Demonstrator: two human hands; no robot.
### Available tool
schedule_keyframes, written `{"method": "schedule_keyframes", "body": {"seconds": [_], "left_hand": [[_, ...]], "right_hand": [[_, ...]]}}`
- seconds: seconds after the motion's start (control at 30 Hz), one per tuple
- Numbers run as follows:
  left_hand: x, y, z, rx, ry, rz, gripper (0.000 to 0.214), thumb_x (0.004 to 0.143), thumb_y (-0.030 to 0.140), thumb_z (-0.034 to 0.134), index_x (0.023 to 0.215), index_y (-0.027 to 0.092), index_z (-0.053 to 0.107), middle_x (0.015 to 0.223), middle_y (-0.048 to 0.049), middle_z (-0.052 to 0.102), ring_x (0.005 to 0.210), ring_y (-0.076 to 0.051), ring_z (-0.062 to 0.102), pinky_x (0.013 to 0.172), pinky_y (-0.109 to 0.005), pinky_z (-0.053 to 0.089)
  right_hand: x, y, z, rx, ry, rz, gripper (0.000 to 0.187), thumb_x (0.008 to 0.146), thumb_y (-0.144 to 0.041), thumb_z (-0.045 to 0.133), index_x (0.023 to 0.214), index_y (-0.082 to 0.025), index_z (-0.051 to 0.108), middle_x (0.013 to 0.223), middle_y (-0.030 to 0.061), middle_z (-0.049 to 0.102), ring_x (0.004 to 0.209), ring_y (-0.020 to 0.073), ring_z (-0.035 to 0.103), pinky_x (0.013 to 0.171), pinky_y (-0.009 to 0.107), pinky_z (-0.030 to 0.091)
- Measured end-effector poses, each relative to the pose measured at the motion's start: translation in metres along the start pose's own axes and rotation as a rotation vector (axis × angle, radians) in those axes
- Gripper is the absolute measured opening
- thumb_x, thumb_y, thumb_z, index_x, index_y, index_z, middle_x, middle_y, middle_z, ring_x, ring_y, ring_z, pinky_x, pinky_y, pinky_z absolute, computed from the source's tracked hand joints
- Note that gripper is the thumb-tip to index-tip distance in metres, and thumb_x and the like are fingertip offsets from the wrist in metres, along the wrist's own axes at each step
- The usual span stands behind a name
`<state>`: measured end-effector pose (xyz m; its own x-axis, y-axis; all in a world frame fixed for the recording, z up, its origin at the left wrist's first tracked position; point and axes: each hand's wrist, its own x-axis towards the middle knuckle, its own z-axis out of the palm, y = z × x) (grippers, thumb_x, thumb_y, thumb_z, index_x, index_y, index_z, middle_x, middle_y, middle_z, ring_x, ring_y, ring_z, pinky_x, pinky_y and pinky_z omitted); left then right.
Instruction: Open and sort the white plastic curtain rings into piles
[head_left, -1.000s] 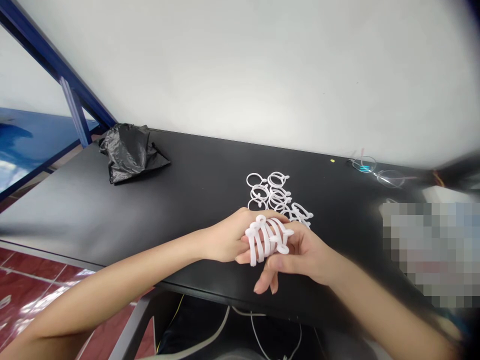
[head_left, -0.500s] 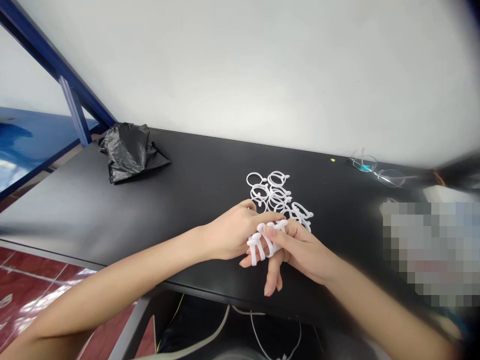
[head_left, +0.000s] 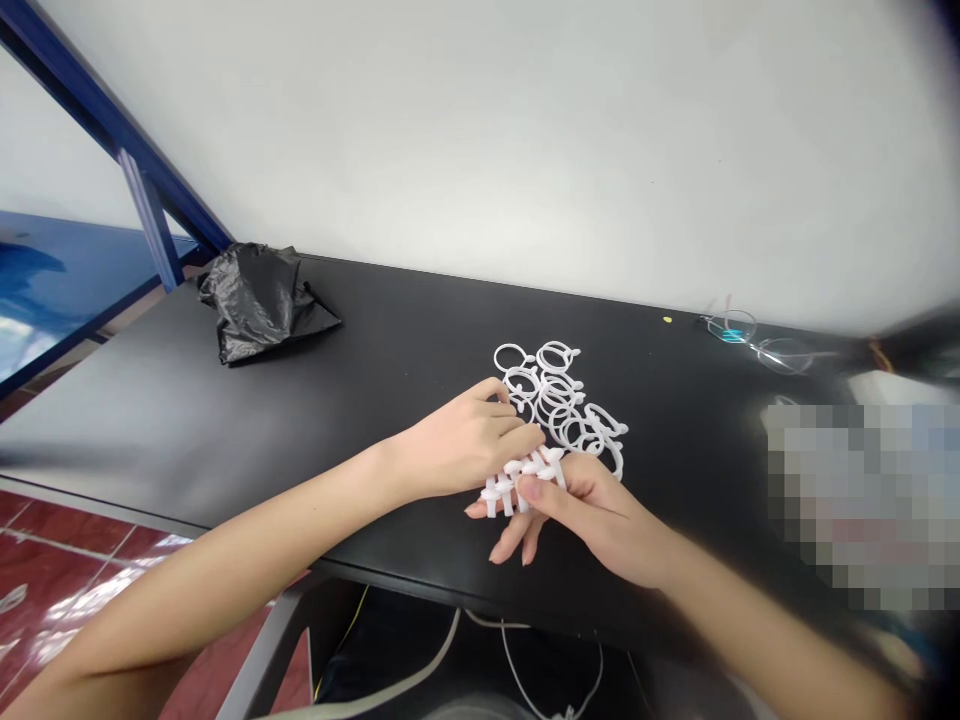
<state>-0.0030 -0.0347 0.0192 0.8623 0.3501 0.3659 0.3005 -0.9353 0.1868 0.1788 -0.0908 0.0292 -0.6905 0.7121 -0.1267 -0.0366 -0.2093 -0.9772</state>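
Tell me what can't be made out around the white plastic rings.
Head view:
- Rings on the right hand: fingers and overlap hide their number.
- Loose pile: the left hand hides its near edge.
- Far right: a pixelated patch hides what lies there.

A long black table top [head_left: 150,420] is carrying a loose pile of white plastic rings [head_left: 555,400], with a crumpled black plastic bag [head_left: 259,305] sitting left and thin clear-rimmed eyeglasses [head_left: 757,340] lying far right.

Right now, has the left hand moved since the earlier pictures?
Yes: the left hand moved away from the table's front edge, toward the pile of white plastic rings.
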Motion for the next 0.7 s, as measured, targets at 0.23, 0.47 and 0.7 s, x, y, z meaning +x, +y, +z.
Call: {"method": "schedule_keyframes", "body": {"seconds": [0.23,0.47,0.7], "left_hand": [[0.001,0.000,0.001,-0.060,-0.001,0.103,0.038,0.100,0.018,0.026,0.065,0.020,0.040,0.055,0.0004,0.047,0.051,-0.013,0.037,0.078,-0.033,0.042],[0.000,0.002,0.010,-0.264,0.001,0.108,0.034,0.100,0.019,0.027,0.067,0.020,0.035,0.057,0.0015,0.046,0.053,-0.013,0.036,0.079,-0.033,0.044],[-0.001,-0.003,0.010,-0.422,0.028,0.080,0.036,0.100,0.029,0.032,0.065,0.020,0.032,0.060,0.0006,0.047,0.055,-0.013,0.036,0.075,-0.032,0.045]], "right_hand": [[-0.007,0.004,0.003,-0.376,0.030,-0.147,0.053,0.101,-0.036,0.040,0.076,-0.012,0.080,0.066,0.0086,0.075,0.054,0.0135,0.066,0.057,0.025,0.058],[-0.011,0.008,0.004,-0.673,0.085,-0.424,0.050,0.101,-0.021,0.040,0.070,-0.017,0.079,0.053,0.0033,0.067,0.070,0.0152,0.070,0.068,0.023,0.056],[-0.012,0.004,0.004,-0.690,0.071,-0.502,0.043,0.099,-0.019,0.040,0.078,-0.014,0.077,0.069,0.0054,0.074,0.064,0.0127,0.069,0.063,0.022,0.055]]}}
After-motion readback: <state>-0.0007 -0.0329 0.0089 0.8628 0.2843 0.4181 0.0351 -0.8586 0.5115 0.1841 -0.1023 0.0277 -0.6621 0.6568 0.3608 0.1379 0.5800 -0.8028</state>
